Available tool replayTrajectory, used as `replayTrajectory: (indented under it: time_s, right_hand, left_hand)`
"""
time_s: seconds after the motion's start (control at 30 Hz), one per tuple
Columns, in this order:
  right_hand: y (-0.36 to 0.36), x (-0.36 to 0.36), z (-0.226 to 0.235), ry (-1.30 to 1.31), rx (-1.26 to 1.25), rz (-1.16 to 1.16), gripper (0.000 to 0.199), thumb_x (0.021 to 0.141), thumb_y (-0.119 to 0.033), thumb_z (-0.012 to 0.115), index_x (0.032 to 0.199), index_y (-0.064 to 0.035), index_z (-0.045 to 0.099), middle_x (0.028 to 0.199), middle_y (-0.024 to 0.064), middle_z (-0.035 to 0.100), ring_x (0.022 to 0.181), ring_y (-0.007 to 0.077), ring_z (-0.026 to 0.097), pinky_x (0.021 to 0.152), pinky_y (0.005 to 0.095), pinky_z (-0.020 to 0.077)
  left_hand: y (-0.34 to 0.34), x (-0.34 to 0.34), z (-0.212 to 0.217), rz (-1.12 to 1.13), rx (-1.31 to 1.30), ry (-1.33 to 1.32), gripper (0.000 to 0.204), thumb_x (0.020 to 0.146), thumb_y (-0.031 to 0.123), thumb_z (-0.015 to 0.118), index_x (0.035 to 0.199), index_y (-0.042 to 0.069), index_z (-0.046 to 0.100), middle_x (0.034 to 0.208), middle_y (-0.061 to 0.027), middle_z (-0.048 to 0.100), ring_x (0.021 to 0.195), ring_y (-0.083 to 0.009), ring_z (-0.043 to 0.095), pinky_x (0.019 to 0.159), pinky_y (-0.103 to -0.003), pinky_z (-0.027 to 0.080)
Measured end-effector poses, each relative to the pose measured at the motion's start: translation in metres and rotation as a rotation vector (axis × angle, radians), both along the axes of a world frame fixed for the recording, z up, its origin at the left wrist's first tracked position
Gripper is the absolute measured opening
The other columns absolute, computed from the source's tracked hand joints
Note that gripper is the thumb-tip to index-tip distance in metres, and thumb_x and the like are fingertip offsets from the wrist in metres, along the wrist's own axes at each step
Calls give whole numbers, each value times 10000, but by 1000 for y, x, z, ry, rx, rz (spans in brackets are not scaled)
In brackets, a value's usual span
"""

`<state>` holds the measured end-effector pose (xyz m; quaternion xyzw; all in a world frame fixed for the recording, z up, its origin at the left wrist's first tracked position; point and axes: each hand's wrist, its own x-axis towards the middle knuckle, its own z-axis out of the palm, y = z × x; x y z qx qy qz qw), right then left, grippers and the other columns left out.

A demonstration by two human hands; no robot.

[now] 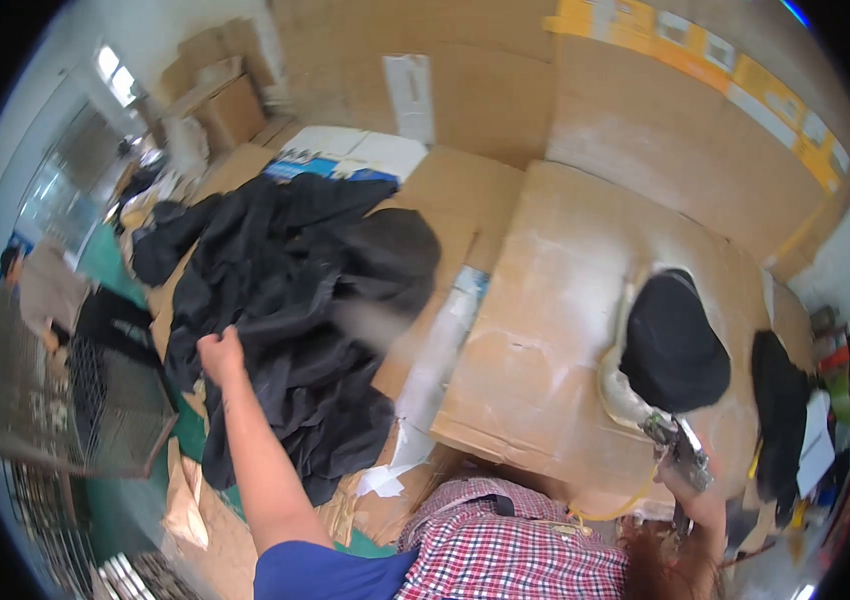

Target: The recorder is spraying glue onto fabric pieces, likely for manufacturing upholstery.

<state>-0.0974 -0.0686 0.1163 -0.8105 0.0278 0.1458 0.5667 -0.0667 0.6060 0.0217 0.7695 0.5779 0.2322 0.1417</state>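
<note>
The black cloth pile [285, 310] lies on the cardboard-covered table [545, 300], spreading up and right from the left hand [220, 352], which is closed on its near left edge. The right hand [690, 480], well apart at the lower right, grips a metal tool [673, 440] below a black cap [673, 345].

Garments [295, 300]: black cloth, matt, crumpled. Table [545, 330]: brown cardboard, matt, scuffed whitish. Cage [95, 400]: metal wire. Shirt [515, 550]: checked woven cloth. Tool [680, 450]: dull metal.
</note>
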Motion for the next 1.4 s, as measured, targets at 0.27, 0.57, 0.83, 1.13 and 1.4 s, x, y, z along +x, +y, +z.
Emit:
replayTrajectory:
  time_s: [0.27, 0.57, 0.83, 1.13, 1.4]
  right_hand:
    - [-61, -102, 29, -127, 57, -303, 615, 769, -222, 688, 1277, 13, 432, 848, 58, 603, 701, 110, 564, 638, 248, 458]
    - [-61, -242, 29, -338, 214, -739, 701, 731, -268, 714, 1268, 59, 403, 838, 116, 597, 716, 169, 570, 663, 303, 475]
    - [-56, -280, 38, -380, 140, -614, 581, 683, -174, 730, 1169, 57, 511, 819, 141, 631, 639, 177, 610, 597, 283, 487]
    - [-108, -298, 58, -261, -90, -522, 616, 641, -238, 744, 1123, 79, 532, 746, 108, 631, 603, 153, 616, 565, 256, 490]
    - [-189, -265, 73, -411, 181, -768, 612, 639, -146, 712, 1172, 68, 502, 767, 108, 641, 645, 155, 619, 606, 259, 496]
  left_hand:
    - [-225, 87, 14, -938, 8, -499, 179, 741, 53, 627, 916, 15, 629, 769, -40, 590, 699, -144, 553, 675, -278, 467]
    - [-524, 135, -30, -2142, 325, -390, 263, 603, 59, 709, 849, 136, 658, 792, -38, 578, 844, -248, 517, 788, -385, 384]
    - [-538, 169, -21, -2181, 336, -259, 200, 610, 50, 716, 783, 133, 658, 722, -2, 581, 809, -225, 519, 799, -376, 372]
    - [-529, 169, -22, -2126, 324, -188, 197, 605, 39, 719, 777, 103, 649, 725, -20, 576, 803, -236, 512, 774, -365, 389]
    - [-537, 161, -16, -2092, 368, -101, 239, 585, 26, 722, 804, 70, 637, 724, -58, 554, 789, -262, 511, 722, -374, 412]
